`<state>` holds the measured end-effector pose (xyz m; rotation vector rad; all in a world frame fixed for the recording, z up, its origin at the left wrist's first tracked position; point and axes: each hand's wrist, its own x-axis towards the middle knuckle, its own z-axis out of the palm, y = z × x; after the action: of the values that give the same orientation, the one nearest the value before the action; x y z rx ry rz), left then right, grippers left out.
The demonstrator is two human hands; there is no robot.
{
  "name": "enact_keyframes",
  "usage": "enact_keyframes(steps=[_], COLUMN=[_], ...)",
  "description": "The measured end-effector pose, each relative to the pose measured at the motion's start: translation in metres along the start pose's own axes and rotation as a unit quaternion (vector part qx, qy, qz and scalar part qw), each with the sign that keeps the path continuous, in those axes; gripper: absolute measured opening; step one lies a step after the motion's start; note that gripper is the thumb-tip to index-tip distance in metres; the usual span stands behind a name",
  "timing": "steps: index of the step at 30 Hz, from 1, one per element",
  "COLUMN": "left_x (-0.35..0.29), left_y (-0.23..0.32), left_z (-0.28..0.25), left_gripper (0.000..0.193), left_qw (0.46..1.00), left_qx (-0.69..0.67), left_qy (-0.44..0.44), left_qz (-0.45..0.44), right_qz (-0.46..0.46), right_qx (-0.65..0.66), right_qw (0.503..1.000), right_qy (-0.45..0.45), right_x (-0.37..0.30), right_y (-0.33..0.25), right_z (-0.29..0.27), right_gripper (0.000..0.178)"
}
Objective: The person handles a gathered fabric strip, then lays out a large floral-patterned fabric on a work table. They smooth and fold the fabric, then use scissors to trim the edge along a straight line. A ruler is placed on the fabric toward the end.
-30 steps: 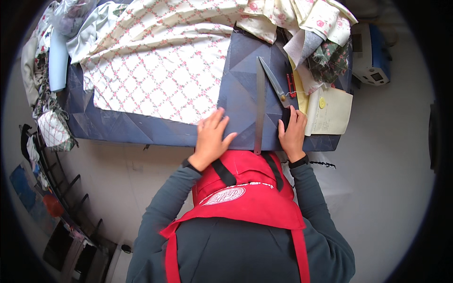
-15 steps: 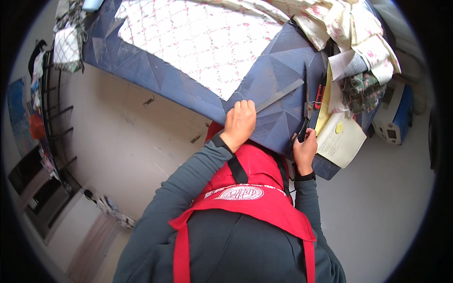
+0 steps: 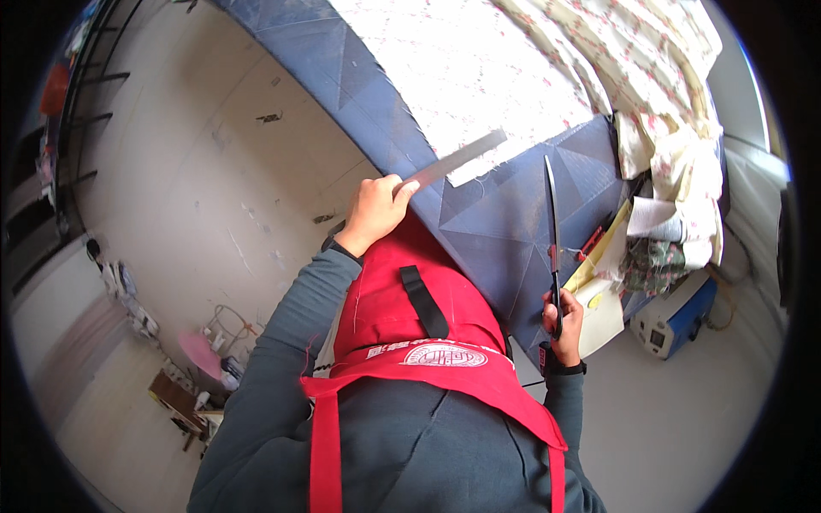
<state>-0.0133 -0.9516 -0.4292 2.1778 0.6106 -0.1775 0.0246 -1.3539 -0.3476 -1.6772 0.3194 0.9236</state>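
Observation:
My left hand (image 3: 376, 211) is closed round the near end of a flat metal ruler (image 3: 462, 159), at the table's left edge. The ruler's far end reaches over the corner of a white cloth with a pink floral print (image 3: 492, 77). My right hand (image 3: 564, 326) grips the black handles of large scissors (image 3: 552, 205) near the table's front corner. The long blades point away from me over the blue cover, and appear closed together. Between the scissors and the cloth a strip of bare table shows.
The table (image 3: 505, 239) has a dark blue cover with a triangle pattern. On its right lie bunched floral fabric (image 3: 676, 154), dark green floral scraps (image 3: 652, 263), a yellow-and-cream paper envelope (image 3: 601, 321) and a red-handled tool (image 3: 590, 244). A blue-and-white machine (image 3: 676, 318) stands on the floor.
My left hand has lifted the ruler off the cover and brought it left, over the cloth's corner. My right hand now holds the scissors raised by the handles. The view has turned.

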Motion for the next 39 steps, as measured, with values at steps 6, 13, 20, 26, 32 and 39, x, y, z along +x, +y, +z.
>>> enact_keyframes(steps=[6,13,20,26,32,39], left_x=[0.000,0.001,0.037,0.135,0.216,0.305], left_y=[-0.005,-0.007,-0.015,0.003,0.025,-0.059], left_z=[0.005,0.008,-0.046,-0.095,-0.084,-0.178], left_gripper=[0.046,0.048,0.049,0.028,0.023,0.037], left_qw=[0.999,0.999,0.988,0.961,0.960,0.924], left_qx=[0.000,-0.006,-0.075,0.186,-0.020,-0.204], left_qy=[-0.020,-0.004,0.128,0.119,0.193,0.305], left_qz=[-0.043,-0.039,-0.055,0.165,0.204,-0.107], right_qz=[-0.011,-0.013,-0.009,-0.035,-0.083,-0.229], right_qx=[-0.036,-0.020,-0.041,-0.064,-0.088,-0.298], right_qw=[0.998,0.998,0.999,0.997,0.992,0.924], right_qy=[-0.042,-0.057,-0.029,-0.012,0.025,0.070], right_x=[0.022,0.032,0.032,0.054,0.092,0.169], right_y=[-0.011,-0.023,-0.022,-0.044,-0.084,-0.172], right_z=[-0.002,0.004,0.015,0.048,0.097,0.163], right_gripper=[0.057,0.054,0.035,0.030,0.029,0.045])
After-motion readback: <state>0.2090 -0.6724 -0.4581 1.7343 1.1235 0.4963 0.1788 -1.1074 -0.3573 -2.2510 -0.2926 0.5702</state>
